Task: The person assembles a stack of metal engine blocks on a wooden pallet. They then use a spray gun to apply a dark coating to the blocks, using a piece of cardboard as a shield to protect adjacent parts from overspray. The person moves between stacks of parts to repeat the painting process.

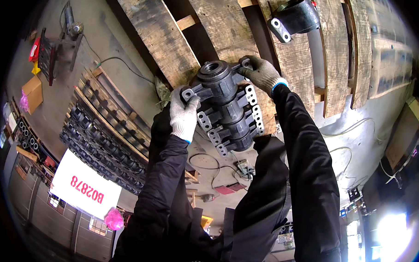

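Observation:
Several black cast-metal housings with bare-metal lugs lie in a row, one against another, at the edge of a wooden pallet [224, 41]. The farthest housing [221, 89] has a round bored top and a lug on each side. My left hand [183, 112], in a pale knit glove, is closed on its left lug. On the opposite lug, my right hand [263, 73], gloved alike, has its fingers wrapped round. Nearer my body, the other housings [233, 114] show drilled lug faces on both sides. Another black housing [299, 17] rests apart at the pallet's far right.
At the left, many dark castings [98, 148] sit in rows on another pallet. A white sign [85, 184] with red print stands before them. An angle grinder [73, 27] and a cardboard box [32, 93] are farther left. Cables [206, 161] run along the floor.

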